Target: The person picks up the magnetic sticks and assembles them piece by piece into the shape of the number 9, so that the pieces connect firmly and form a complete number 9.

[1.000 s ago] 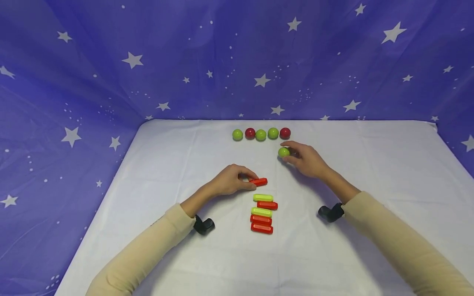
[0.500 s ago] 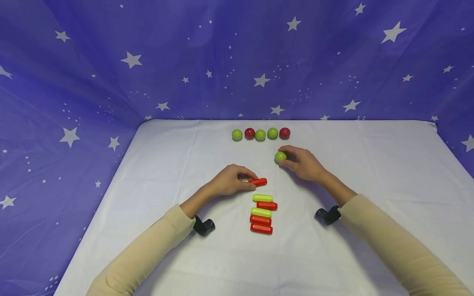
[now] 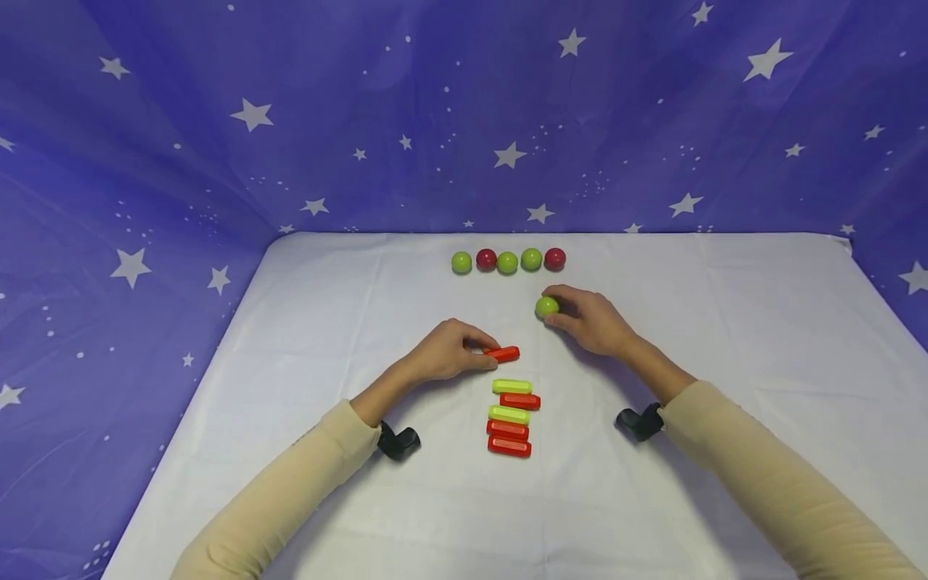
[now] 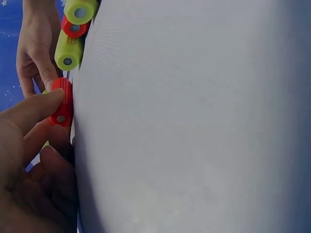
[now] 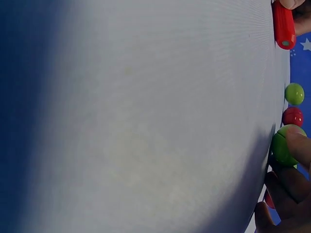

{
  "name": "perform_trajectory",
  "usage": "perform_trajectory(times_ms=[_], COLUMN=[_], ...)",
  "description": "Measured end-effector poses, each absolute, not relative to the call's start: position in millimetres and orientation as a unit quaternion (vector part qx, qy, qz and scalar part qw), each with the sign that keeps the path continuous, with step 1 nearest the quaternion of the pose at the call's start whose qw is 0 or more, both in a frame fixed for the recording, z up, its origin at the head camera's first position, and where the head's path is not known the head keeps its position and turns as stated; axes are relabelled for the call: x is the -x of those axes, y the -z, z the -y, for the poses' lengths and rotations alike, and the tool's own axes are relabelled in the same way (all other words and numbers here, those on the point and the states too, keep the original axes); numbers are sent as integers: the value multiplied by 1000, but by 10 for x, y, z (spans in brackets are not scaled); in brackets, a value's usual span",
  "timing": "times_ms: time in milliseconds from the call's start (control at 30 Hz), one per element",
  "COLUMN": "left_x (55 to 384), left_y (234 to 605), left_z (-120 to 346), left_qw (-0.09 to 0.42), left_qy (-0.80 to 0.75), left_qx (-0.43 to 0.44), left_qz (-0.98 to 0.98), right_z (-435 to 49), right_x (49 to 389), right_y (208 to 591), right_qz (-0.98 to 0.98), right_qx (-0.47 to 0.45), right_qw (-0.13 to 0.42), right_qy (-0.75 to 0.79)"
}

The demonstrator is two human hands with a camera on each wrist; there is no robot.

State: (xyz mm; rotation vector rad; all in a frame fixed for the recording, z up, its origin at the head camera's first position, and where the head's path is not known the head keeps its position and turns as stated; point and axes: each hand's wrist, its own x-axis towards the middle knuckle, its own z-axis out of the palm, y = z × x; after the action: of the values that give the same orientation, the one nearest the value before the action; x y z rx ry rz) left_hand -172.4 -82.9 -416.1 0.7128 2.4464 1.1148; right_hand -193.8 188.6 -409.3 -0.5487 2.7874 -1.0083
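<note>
My left hand [image 3: 448, 351] pinches a short red faceted stick [image 3: 506, 354] by its left end, between thumb and fingers, low over the white cloth. In the left wrist view the red stick [image 4: 61, 101] shows a grey dot on its end. My right hand [image 3: 590, 319] grips a glossy green ball [image 3: 547, 307] between thumb and fingers, farther back and to the right. The right wrist view shows a seam round the green ball [image 5: 285, 145]. Just nearer than the left hand lies a column of yellow-green sticks [image 3: 511, 387] and red sticks [image 3: 509, 446].
At the back of the white-covered table [image 3: 326, 274] stands a row of balls: green balls [image 3: 461, 262] and red balls [image 3: 486, 259]. A blue star-printed curtain [image 3: 435, 105] rises behind and at the sides. Black wrist devices [image 3: 399, 441] sit under both forearms.
My right hand has drawn the green ball slightly nearer and to the left, then almost stopped. The left hand keeps its pinch on the red stick. The whole view shifts slightly.
</note>
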Motion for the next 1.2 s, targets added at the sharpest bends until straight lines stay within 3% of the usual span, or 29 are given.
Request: perform_trajectory(times_ms=[433, 833, 1200], left_x=[1792, 2004, 2066], left_y=[4108, 4027, 4063], left_z=[834, 715, 598], left_qw=[214, 148, 152], left_qy=[-448, -412, -428], left_qx=[-237, -226, -228], left_qz=[-835, -870, -861], right_z=[-1842, -1870, -1885], right_x=[1906, 1916, 1898], right_y=[4113, 4087, 4102], right_qz=[-927, -930, -928], right_qx=[193, 182, 189], right_qw=[65, 66, 67], right_qy=[316, 313, 315])
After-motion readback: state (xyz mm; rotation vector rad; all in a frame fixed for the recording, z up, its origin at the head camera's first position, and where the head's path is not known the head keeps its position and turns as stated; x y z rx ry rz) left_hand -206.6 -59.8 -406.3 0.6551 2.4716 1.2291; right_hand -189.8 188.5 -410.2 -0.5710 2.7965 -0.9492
